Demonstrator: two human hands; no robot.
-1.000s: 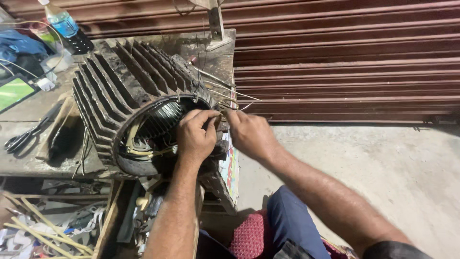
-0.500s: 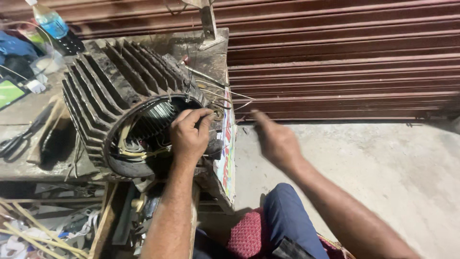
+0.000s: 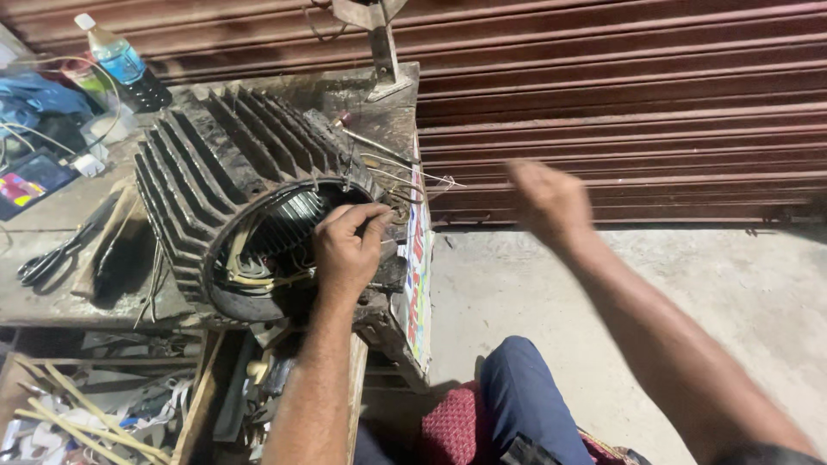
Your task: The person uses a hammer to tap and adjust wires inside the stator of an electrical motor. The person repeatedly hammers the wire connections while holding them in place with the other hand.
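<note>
Fingers (image 3: pixel 366 215) of the left hand (image 3: pixel 345 250) curl over the rim of the motor (image 3: pixel 224 181), pinching at the thin wires (image 3: pixel 405 176) where they come out of the open end; the grasp looks clenched on the wire bundle at the rim, though the fingertips themselves are partly hidden. Inside the bore, the stator slots (image 3: pixel 293 220) show bare metal ribs across the upper part, while yellowish sleeving and loose wire (image 3: pixel 250 271) lie along the lower part. Judging from that, the winding work seems only partly done: some leads are gathered at the rim, and much of the bore still stands open without neat coils.

The right hand (image 3: pixel 547 198) is up in the air, well apart from the motor, blurred with motion. Its fingers seem loosely closed, but I cannot tell whether they hold a wire end or nothing.

The motor lies on its side, finned housing uppermost, at the near edge of the surface (image 3: pixel 52 301), open end facing the person. Just beside it to the left lie scissors (image 3: pixel 52 258) and a dark flat tool. Further back stand a plastic bottle (image 3: pixel 112 52) with a blue label, a blue cloth (image 3: pixel 39 95) and white cable. A metal stand (image 3: pixel 379 43) rises behind the motor. Below the surface, a shelf holds yellow strips (image 3: pixel 77 413) and scraps. Behind everything runs a reddish shutter (image 3: pixel 620 103), over a concrete floor (image 3: pixel 689 293). The person's knee (image 3: pixel 525 387), in blue cloth, shows at the bottom.
</note>
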